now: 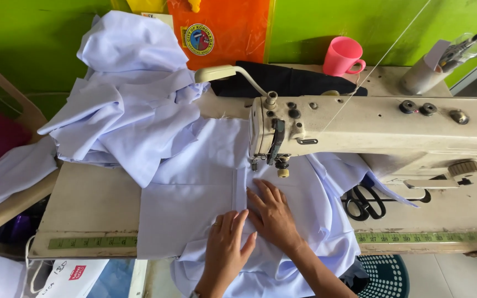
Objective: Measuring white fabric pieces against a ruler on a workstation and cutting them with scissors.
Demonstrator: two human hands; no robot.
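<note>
I see my left hand [226, 243] lying flat and open on the pale lilac cotton garment [194, 187], fingers spread, with my right hand [271, 212] flat and open just beside it, overlapping its fingertips. The garment is spread on the worn cream sewing table [89, 204], running under the needle of the cream industrial sewing machine [371, 124]. Black-handled scissors [364, 201] lie beneath the machine arm, near my right hand.

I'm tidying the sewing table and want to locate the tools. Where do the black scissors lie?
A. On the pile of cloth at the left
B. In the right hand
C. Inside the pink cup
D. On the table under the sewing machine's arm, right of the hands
D: the black scissors lie flat on the table beneath the sewing machine arm, right of both hands, which press on the pale blue cloth.
</note>
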